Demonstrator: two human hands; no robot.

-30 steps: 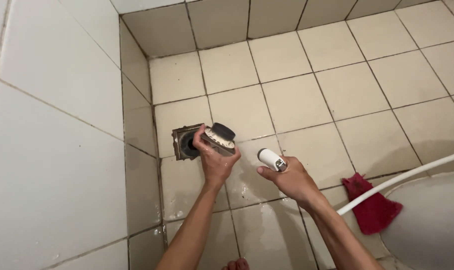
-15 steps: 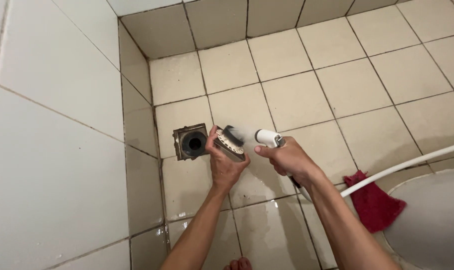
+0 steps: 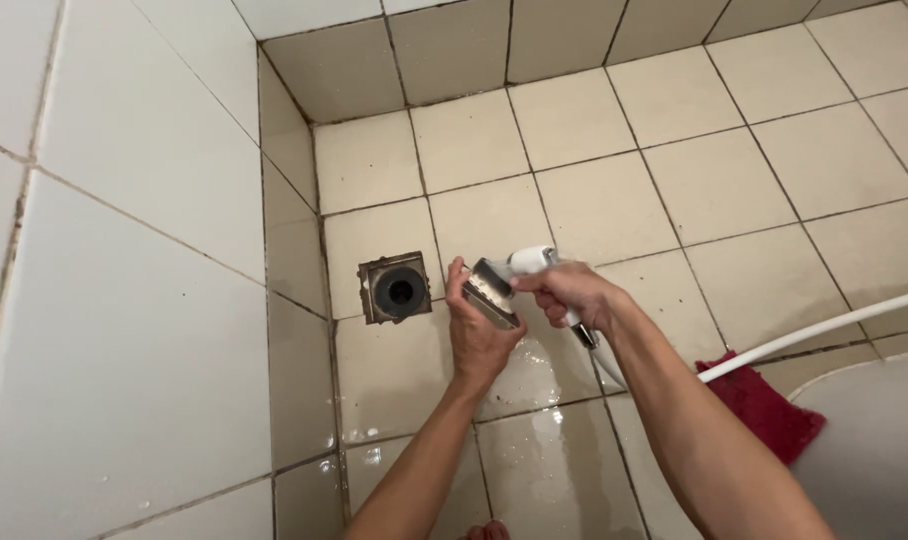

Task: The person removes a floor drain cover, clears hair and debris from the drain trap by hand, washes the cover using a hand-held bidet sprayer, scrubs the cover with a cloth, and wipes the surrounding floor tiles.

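My left hand (image 3: 479, 335) holds a metal drain cover (image 3: 491, 291) tilted above the wet floor tiles. My right hand (image 3: 574, 292) grips a white hand sprayer (image 3: 530, 261), its nozzle pointed at the cover from close range, and water runs over the cover's face. The open square floor drain (image 3: 398, 287), with a dark round hole, lies just left of the cover, near the wall.
A white hose (image 3: 824, 330) runs from the sprayer toward the right edge. A red cloth (image 3: 769, 405) lies on the floor beside a white toilet rim (image 3: 874, 440) at lower right. White tiled wall (image 3: 124, 300) stands at the left. A toe shows at the bottom.
The left hand lifted the cover off the drain and drew it right, tilting it up. The right hand brought the sprayer up and left until its nozzle met the cover.
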